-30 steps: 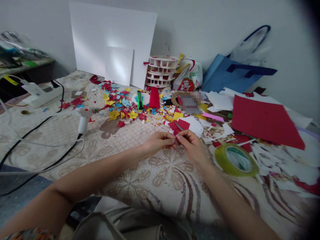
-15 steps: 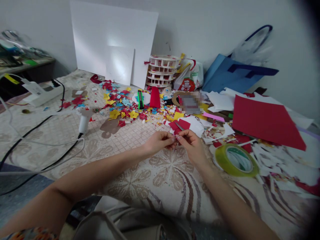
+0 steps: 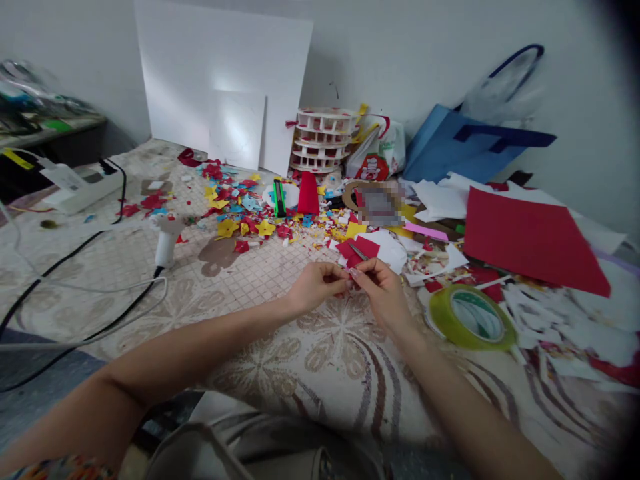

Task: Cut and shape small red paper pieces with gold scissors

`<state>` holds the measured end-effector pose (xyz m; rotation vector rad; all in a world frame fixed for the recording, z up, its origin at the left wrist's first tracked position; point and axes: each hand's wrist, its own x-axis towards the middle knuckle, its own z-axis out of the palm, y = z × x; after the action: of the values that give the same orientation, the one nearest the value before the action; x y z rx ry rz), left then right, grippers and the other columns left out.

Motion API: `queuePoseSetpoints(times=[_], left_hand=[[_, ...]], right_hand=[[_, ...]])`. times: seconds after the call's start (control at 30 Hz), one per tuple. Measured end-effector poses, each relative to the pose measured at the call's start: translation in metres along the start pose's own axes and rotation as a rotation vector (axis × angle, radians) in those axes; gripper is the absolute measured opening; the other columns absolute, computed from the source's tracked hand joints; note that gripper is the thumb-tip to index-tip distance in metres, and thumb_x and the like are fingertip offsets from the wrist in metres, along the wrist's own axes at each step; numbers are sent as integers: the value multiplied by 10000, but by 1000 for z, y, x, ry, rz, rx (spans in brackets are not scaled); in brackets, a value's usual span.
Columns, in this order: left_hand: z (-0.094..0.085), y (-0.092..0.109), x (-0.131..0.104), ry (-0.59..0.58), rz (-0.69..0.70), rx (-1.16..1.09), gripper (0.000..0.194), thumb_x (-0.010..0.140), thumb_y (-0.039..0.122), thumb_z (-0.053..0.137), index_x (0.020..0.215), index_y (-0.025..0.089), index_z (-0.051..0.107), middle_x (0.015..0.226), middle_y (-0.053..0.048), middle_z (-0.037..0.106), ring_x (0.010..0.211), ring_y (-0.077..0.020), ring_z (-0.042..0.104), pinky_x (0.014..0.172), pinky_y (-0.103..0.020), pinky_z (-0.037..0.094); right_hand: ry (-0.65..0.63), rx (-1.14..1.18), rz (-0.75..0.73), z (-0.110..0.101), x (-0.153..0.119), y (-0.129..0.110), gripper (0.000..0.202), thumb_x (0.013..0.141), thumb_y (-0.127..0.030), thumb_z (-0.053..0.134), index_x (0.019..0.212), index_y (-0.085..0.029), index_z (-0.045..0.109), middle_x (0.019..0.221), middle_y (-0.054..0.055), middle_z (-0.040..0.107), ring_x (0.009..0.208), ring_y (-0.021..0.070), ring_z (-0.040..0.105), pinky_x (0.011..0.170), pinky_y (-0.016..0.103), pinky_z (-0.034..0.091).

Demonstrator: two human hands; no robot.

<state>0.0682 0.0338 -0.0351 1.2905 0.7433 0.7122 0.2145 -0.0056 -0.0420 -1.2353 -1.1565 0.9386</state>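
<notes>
We see a tiny pinkish-red scrap (image 3: 349, 271), mostly hidden, pinched between the thumb and fingertips of both the left hand (image 3: 318, 287) and the right hand (image 3: 385, 288), over a cream tablecloth (image 3: 343, 330) with brown flowers. Just beyond the fingers lies a flat red piece (image 3: 371, 247) with a slim grey metal tool (image 3: 357, 251) over it, held or not we cannot tell. Farther out are a wide yellow-green tape roll (image 3: 441, 315) to the fingers' right, a white, corded, gun-shaped tool (image 3: 165, 247) well to their left, and red, yellow and blue flower cutouts (image 3: 228, 229) ahead-left.
</notes>
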Motion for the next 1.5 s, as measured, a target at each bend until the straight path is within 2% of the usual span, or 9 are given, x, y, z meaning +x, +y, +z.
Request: queuePoseSetpoints(times=[0.27,0.53,0.9,1.07,1.2,1.27,1.33,1.5], left_hand=[[1,2,-1,26,-16,0,123,694,201,658,725,86,623,586,-12,616,530,-71,555,566,-196,463],[1,1,-1,42,-17,54,117,699,206,649,710,92,625,580,-12,617,522,-73,554,552,-193,465],[0,2,-2,39,4,16,142,696,227,644,678,91,609,584,-14,609,525,-74,544,556,-200,451],[-1,-1,0,29,-14,-73,156,672,237,663,657,94,603,585,-12,604,517,-68,526,554,-203,428],[-1,1,0,12,-52,-176,156,661,243,669,678,105,598,586,-6,607,529,-72,540,569,-207,425],[0,3,-1,4,-58,-197,156,659,240,669,684,104,597,592,-7,610,535,-72,545,573,-208,425],[0,3,-1,-11,-56,-193,155,660,237,666,686,99,599,606,-11,613,537,-70,545,580,-209,426],[-1,3,-1,-27,-65,-153,164,653,236,672,682,90,604,620,-18,613,535,-71,539,583,-216,426]], right_hand=[[34,15,5,3,0,3,106,751,-270,630,717,-189,571,662,-26,548,592,107,468,579,240,376],[43,-81,-23,5,-2,-1,125,759,-286,624,704,-188,570,642,-26,551,589,113,481,573,242,381],[89,-26,9,10,-3,5,161,762,-332,621,709,-195,554,641,-28,536,587,119,471,569,250,387],[42,96,45,10,0,5,131,741,-312,650,739,-209,569,676,-36,542,611,112,480,585,245,383],[-11,335,179,8,2,-1,171,771,-391,599,844,-235,593,671,-39,549,582,118,492,559,258,385],[-78,351,229,7,2,-5,175,752,-387,623,794,-219,600,649,-35,554,571,115,492,550,255,382],[-102,302,219,7,1,-7,168,706,-345,677,718,-204,589,645,-33,565,577,111,494,557,248,383],[-12,150,105,9,-1,-6,245,692,-338,687,597,-197,512,552,-48,490,519,100,428,521,235,356]])
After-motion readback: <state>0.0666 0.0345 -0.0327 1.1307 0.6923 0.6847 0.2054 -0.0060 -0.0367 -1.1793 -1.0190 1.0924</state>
